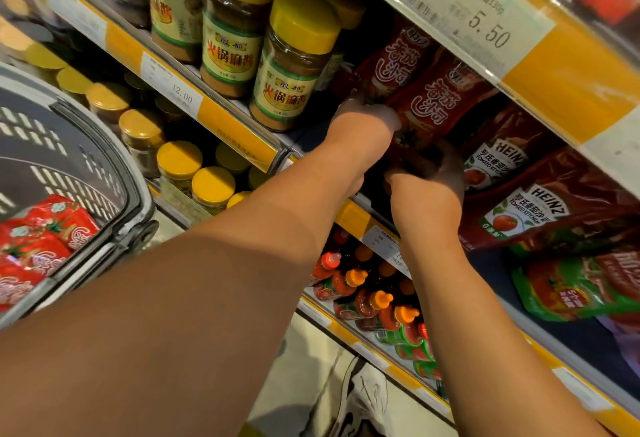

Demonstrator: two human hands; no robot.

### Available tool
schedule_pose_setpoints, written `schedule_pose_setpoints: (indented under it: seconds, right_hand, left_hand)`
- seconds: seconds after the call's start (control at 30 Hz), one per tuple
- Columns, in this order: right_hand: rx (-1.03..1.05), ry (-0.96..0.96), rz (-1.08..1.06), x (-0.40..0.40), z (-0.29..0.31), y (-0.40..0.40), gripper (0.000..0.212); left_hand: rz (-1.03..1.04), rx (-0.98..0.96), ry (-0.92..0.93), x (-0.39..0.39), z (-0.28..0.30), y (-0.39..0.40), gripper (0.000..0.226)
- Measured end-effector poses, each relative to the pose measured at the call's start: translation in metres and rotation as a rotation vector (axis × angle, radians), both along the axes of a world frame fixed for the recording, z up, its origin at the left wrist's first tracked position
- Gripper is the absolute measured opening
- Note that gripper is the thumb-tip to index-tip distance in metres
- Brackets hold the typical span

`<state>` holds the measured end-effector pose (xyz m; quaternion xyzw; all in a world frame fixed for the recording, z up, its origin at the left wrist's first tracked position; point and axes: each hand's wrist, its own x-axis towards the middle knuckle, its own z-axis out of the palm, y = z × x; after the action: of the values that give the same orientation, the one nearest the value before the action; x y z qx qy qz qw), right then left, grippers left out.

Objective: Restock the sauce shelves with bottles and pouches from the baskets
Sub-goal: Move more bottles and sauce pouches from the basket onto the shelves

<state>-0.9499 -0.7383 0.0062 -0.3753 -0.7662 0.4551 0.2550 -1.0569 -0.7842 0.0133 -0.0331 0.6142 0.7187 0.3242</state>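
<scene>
The red sauce pouches (427,104) stand leaning in a row on the middle shelf (242,131), between the yellow-capped jars (294,62) and the Heinz ketchup pouches (526,208). Your left hand (363,121) has fingers curled against the lower part of the front pouch; your right hand (429,187) is curled round the pouch bases, though shadow hides the fingertips, so the exact grip is uncertain. The basket (104,173) on your left forearm holds more red packets (38,246). Risk: the pouches are soft and tilted, so if released before they are seated they may slump forward over the shelf edge. Reaching deeper could tip the basket or nudge the nearest jar.
</scene>
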Motion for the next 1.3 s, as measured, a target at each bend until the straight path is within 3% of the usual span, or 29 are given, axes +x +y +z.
schedule_pose_setpoints:
  seconds: [0.1, 0.23, 0.37, 0.43, 0.57, 0.7, 0.87, 1.1, 1.13, 1.2, 1.3]
  right_hand:
    - [0.032, 0.039, 0.031, 0.005, -0.001, -0.005, 0.055]
    - [0.088, 0.044, 0.072, 0.008, 0.006, -0.023, 0.039]
    - [0.2, 0.079, 0.152, 0.012, 0.021, -0.063, 0.028]
    - [0.24, 0.114, 0.234, 0.018, 0.029, -0.09, 0.025]
    - [0.247, 0.023, 0.463, 0.028, 0.032, -0.147, 0.023]
    - [0.258, -0.214, 0.762, 0.026, 0.02, -0.201, 0.029]
    - [0.412, -0.51, 1.068, -0.02, 0.018, -0.276, 0.042]
    - [0.606, -0.872, 1.367, -0.086, -0.009, -0.388, 0.023]
    - [0.604, -0.9, 1.369, -0.093, -0.02, -0.4, 0.016]
    - [0.544, -0.95, 1.321, -0.098, -0.045, -0.417, 0.022]
    - [0.405, -0.999, 1.201, -0.087, -0.095, -0.414, 0.011]
  left_hand:
    - [0.026, 0.074, 0.007, 0.008, 0.004, -0.018, 0.006]
    - [-0.034, 0.033, 0.142, 0.02, 0.012, -0.061, 0.027]
    - [-0.123, -0.043, 0.262, 0.037, 0.031, -0.122, 0.003]
    - [-0.141, -0.106, 0.385, 0.044, 0.039, -0.169, 0.012]
    - [0.037, -0.182, 0.486, 0.038, 0.025, -0.286, 0.008]
    - [0.152, -0.491, 0.486, 0.019, -0.026, -0.404, 0.006]
    - [-0.012, -0.923, 0.409, 0.009, -0.112, -0.489, 0.007]
    - [-0.258, -1.098, 0.376, 0.004, -0.216, -0.502, 0.007]
    - [-0.308, -1.11, 0.397, 0.002, -0.231, -0.501, 0.012]
    - [-0.379, -1.119, 0.377, -0.001, -0.258, -0.501, 0.025]
    - [-0.48, -1.114, 0.401, -0.008, -0.29, -0.502, 0.021]
